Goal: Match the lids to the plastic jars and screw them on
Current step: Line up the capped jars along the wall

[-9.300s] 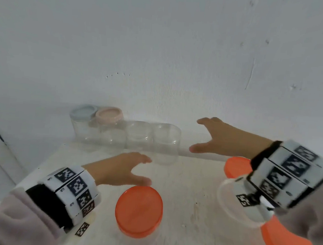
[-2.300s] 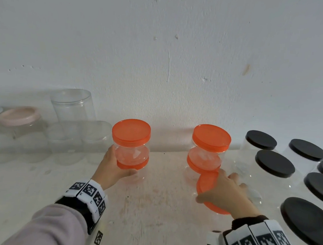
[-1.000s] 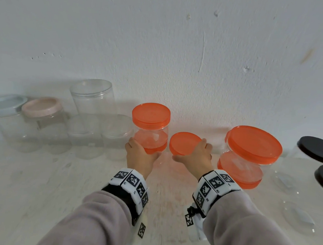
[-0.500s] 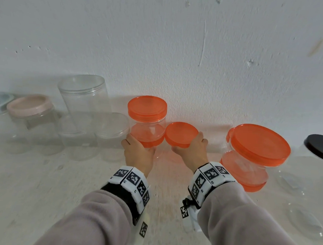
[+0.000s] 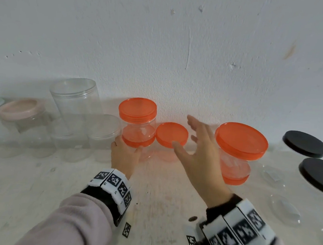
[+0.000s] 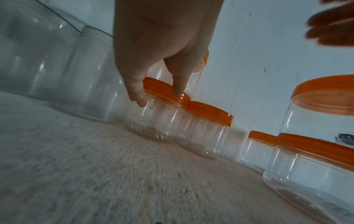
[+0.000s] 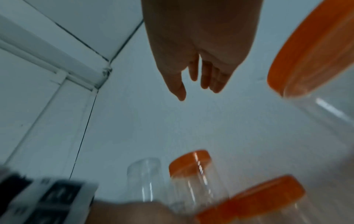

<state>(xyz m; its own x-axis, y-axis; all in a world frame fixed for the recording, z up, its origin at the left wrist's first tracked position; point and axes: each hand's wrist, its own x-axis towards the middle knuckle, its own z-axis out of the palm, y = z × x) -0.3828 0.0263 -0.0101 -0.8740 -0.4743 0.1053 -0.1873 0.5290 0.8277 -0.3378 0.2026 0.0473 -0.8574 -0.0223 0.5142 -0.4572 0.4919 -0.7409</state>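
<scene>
Two stacked jars [image 5: 137,132]: orange-lidded, one on the other, at the wall [image 5: 181,47].
Left hand [image 5: 124,156]: fingers curled round the lower jar of that stack.
Right hand [image 5: 202,155]: fingers spread, holding nothing, lifted off the table.
Low orange-lidded jar [image 5: 171,136]: just right of the stack, untouched.
Bigger orange pair [image 5: 239,147]: farther right of the stack.

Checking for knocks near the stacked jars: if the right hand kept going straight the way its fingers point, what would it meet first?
Probably the white wall. The right hand is open, its fingers passing above the small orange-lidded jar, left of the large stacked jars. Depth is uncertain.
</scene>
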